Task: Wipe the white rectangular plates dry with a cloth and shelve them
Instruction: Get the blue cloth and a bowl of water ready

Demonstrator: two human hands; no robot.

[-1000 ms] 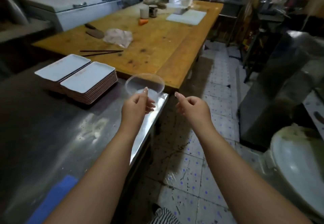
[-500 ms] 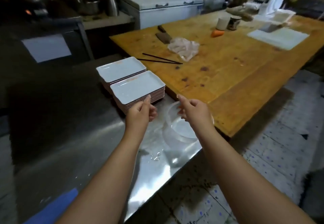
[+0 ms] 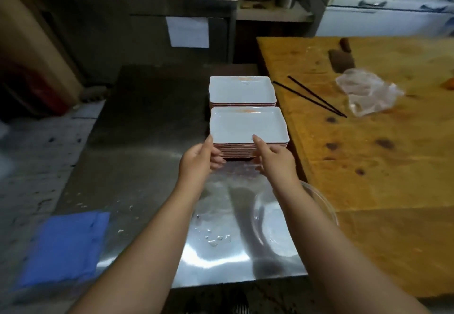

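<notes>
While both arms were stretched forward over the steel counter (image 3: 137,166), the left hand (image 3: 197,160) was placed at the near left corner of the near stack (image 3: 248,127) of white rectangular plates, thumb raised beside the top plate's rim and fingers curled against the side of the stack. The right hand (image 3: 275,159) was set at the near edge of the same stack, its thumb laid on the rim of the top plate and its fingers hidden below. Whether either hand was truly gripping a plate or only touching the stack could not be told.

A second stack (image 3: 242,90) was seen just behind the first, touching or nearly so; both were placed on the counter just beside the wooden table (image 3: 380,166). A blue cloth (image 3: 66,247) was laid flat at the near left corner of the counter, well apart from the plates. A clear bowl (image 3: 280,225) was seen under the right forearm at the counter's near right edge, with water drops beside it. On the table, two dark chopsticks (image 3: 312,97), a crumpled plastic bag (image 3: 368,92) and a cleaver (image 3: 341,58) were left lying.
</notes>
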